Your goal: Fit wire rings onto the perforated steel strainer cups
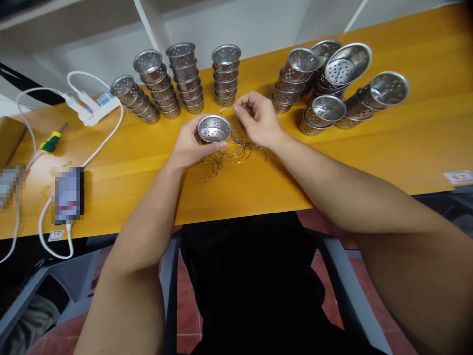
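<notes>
My left hand (189,144) is wrapped round a small perforated metal cup (214,130), its open mouth tilted up toward me. Just right of the cup's rim, my right hand (259,119) has thumb and forefinger pinched on a thin curved wire (222,111). Part of that wire shows left of the fingertips; whether it touches the cup I cannot tell. Several loose curved wires (240,150) lie tangled on the table under and between my hands.
Stacks of perforated cups stand behind my hands, at left (168,96), middle (226,74) and right (295,79). Larger cups lean at the right (388,91). Leftward are a power strip (98,108) with white cables, a screwdriver (51,142) and a plugged-in phone (68,195).
</notes>
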The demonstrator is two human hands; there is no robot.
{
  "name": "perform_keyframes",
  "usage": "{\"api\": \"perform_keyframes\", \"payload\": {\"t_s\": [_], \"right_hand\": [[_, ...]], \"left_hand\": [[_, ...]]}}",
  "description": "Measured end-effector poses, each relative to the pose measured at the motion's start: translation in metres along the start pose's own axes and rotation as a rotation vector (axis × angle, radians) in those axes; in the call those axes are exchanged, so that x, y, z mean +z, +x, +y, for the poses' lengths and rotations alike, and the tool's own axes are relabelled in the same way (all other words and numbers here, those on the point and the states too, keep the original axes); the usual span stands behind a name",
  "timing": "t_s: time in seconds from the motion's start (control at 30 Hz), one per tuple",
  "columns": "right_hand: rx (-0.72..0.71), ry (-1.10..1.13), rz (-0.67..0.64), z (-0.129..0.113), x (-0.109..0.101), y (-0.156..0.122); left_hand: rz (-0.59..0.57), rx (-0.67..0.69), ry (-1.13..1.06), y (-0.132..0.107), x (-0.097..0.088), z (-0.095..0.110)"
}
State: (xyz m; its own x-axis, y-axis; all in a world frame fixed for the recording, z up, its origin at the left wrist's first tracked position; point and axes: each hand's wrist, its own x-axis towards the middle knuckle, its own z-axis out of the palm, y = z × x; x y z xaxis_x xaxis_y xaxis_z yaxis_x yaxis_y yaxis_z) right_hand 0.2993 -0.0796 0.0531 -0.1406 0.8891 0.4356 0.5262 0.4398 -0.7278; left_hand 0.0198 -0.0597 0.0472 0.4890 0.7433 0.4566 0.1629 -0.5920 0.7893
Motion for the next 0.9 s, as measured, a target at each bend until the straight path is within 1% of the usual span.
{"api": "perform_keyframes", "payload": {"t_s": [0.13,0.23,0.33,0.43,0.5,0.6,0.7,0.8,0.9], "right_hand": [[-0.056,-0.068,-0.069,-0.015,-0.013,-0.004],[-0.126,-0.078,-0.067,-0.025,-0.020,-0.007],[-0.211,-0.029,-0.085,-0.027,-0.019,-0.008],[-0.269,0.012,-0.135,-0.027,-0.017,-0.009],[-0.272,0.018,-0.140,-0.028,-0.016,-0.009],[-0.241,0.016,-0.096,-0.025,-0.016,-0.007],[-0.159,0.038,-0.072,-0.012,-0.014,-0.001],[-0.076,0.113,-0.057,0.006,-0.009,0.007],[-0.058,0.184,-0.045,0.015,-0.007,0.011]], "left_hand": [[-0.001,0.015,0.045,-0.001,0.000,0.008],[-0.033,0.048,0.083,-0.002,0.001,0.020],[-0.065,0.059,0.110,-0.003,0.002,0.030],[-0.086,0.071,0.081,-0.003,0.003,0.034],[-0.094,0.081,0.067,-0.004,0.003,0.032],[-0.067,0.094,0.090,-0.004,0.005,0.020],[0.011,0.072,0.114,-0.003,0.005,0.003],[0.112,0.034,0.122,0.000,0.001,-0.012],[0.199,0.048,0.132,0.004,-0.004,-0.019]]}}
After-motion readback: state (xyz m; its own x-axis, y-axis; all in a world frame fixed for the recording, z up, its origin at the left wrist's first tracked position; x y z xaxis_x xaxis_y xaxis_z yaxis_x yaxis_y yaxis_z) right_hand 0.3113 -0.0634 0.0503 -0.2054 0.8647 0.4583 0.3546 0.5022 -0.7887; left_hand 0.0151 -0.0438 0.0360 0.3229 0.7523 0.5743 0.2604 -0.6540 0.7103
